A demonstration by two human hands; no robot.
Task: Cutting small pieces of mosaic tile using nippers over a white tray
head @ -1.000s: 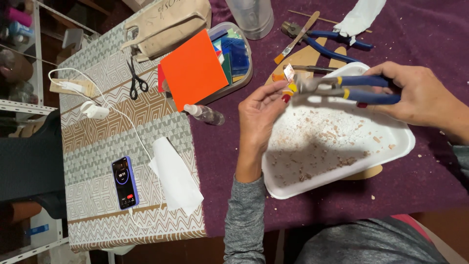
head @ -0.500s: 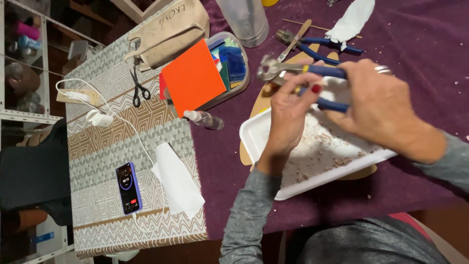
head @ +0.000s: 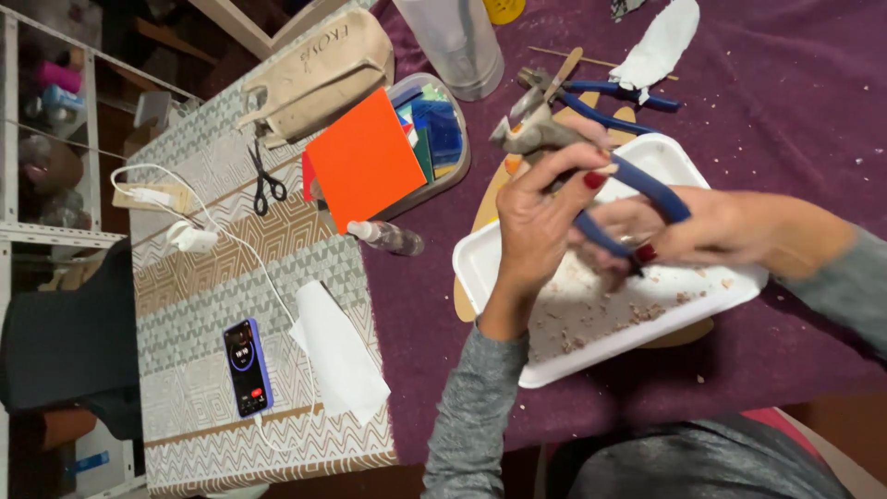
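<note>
Nippers (head: 591, 185) sit gripped in the right hand (head: 684, 231) over the tray (head: 480, 268); left hand (head: 540, 222) apparently pinches something at their head.

The right hand (head: 702, 231) is motion-blurred, so its grip on the blue nipper handles (head: 637, 199) is unclear. The left hand (head: 545, 217) covers whatever sits at the nipper jaws, and the tray (head: 480, 263) hides most of the wooden board (head: 485, 199). The top edge crops the clear jar (head: 457, 42).
</note>
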